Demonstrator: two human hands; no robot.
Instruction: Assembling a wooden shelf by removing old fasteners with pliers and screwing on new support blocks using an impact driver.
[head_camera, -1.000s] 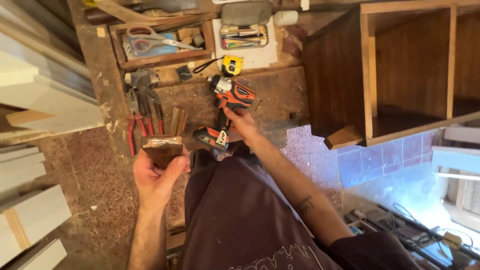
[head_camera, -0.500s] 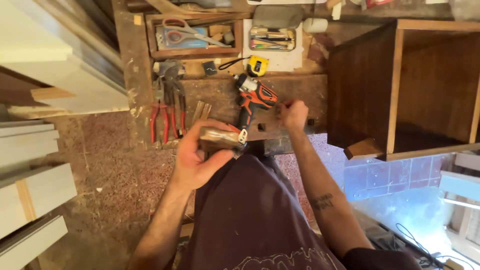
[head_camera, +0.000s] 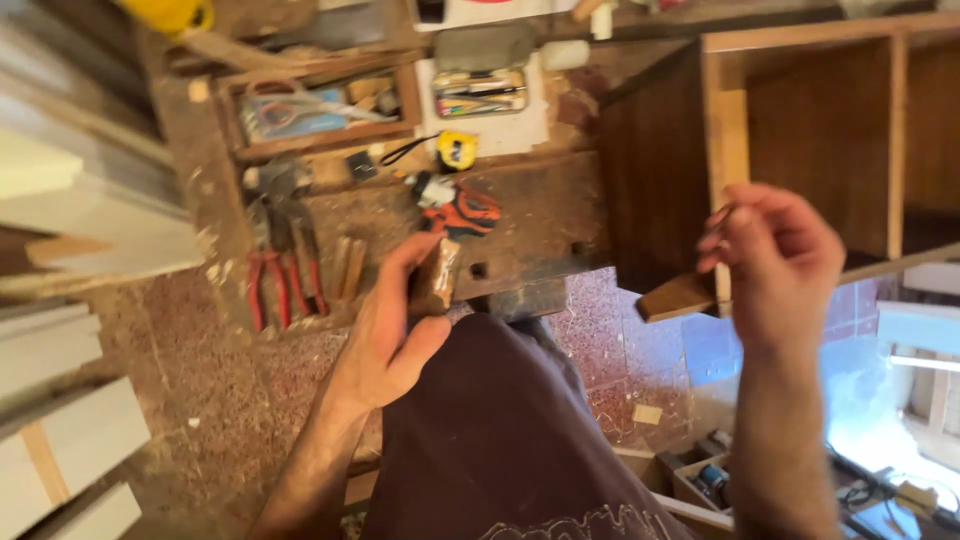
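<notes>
Wood makes up the biggest thing here, one open cabinet (head_camera: 800, 150) on the right, standing so its empty inside faces out. Next comes one dusty worktop (head_camera: 540, 215) in the middle, keeping tools close. The left hand (head_camera: 395, 320) is closed around one small wooden block (head_camera: 436, 278), holding it at the near edge of the worktop. The right hand (head_camera: 775, 260) is up in the air in front of the cabinet, fingers pinched together; I cannot tell if something tiny is in them. One orange drill (head_camera: 458, 205) lies just behind the block. Two red-handled pliers (head_camera: 282, 275) lie to the left, and one yellow tape measure (head_camera: 456, 150) sits farther back.
</notes>
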